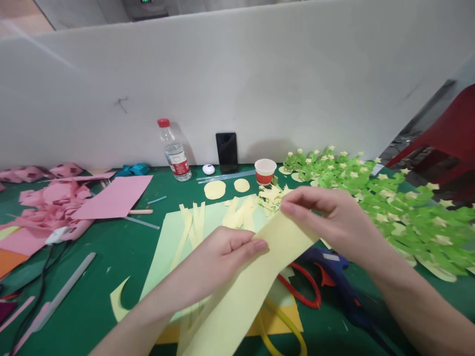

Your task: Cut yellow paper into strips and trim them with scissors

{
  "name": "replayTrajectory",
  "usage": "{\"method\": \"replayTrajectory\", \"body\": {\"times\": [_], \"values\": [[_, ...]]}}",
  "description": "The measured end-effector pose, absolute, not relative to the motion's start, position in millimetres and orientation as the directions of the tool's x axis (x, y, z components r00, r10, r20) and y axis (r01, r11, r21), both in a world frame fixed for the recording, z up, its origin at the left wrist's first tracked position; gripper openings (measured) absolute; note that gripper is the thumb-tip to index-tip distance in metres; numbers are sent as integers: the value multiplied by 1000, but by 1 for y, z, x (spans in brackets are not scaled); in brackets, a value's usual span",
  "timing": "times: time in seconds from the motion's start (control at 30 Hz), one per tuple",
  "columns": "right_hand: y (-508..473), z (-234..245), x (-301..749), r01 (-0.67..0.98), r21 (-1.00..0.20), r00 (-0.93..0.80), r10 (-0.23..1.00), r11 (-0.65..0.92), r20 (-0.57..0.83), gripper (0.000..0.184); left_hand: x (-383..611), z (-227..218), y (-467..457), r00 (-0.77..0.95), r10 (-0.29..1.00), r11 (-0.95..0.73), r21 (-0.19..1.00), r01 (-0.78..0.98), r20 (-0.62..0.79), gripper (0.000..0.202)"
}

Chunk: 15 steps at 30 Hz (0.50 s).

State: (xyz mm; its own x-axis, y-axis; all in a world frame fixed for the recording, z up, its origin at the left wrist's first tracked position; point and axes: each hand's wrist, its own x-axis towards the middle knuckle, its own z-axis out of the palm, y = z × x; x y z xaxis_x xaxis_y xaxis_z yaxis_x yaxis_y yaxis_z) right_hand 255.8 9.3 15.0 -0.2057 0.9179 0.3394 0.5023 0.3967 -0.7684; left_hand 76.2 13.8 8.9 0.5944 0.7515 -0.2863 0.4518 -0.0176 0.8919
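Note:
A wide strip of pale yellow paper point(237, 301) slants up from the bottom edge between my hands. My left hand point(230, 257) pinches its left edge, thumb on top. At the strip's upper end, my right hand point(326, 212) grips a corner between thumb and fingers. Beneath lies a light green sheet point(159, 252) carrying narrow yellow paper strips point(198, 222). Small yellow paper scraps point(272, 198) lie just beyond my hands. Partly covered by the paper and my right arm are red-handled scissors point(315, 291), yellow-handled scissors point(293, 331) and a blue glue gun point(341, 282).
Green paper plants with yellow stars point(371, 193) fill the right side. Pink paper pieces point(111, 198) crowd the left, near a glue stick point(67, 287) and a cable. At the back stand a water bottle point(176, 155), a phone point(227, 151) and a paper cup point(264, 173).

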Motion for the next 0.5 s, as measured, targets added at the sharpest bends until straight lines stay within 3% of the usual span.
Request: {"method": "replayTrajectory", "body": {"times": [0.13,0.33,0.43,0.5], "values": [[19,19,281,490,-806,-58,935,332,349,20,64,11,22,617,688,47,872,488,-382,40],[33,25,324,430,-885,122,960,176,250,16,49,18,32,619,661,72,857,511,-424,33],[31,30,339,398,-908,298,917,133,265,10,44,23,33,619,689,-21,845,535,-376,36],[28,33,345,473,-877,389,873,86,296,8,41,23,32,597,755,-140,823,551,-271,38]]}}
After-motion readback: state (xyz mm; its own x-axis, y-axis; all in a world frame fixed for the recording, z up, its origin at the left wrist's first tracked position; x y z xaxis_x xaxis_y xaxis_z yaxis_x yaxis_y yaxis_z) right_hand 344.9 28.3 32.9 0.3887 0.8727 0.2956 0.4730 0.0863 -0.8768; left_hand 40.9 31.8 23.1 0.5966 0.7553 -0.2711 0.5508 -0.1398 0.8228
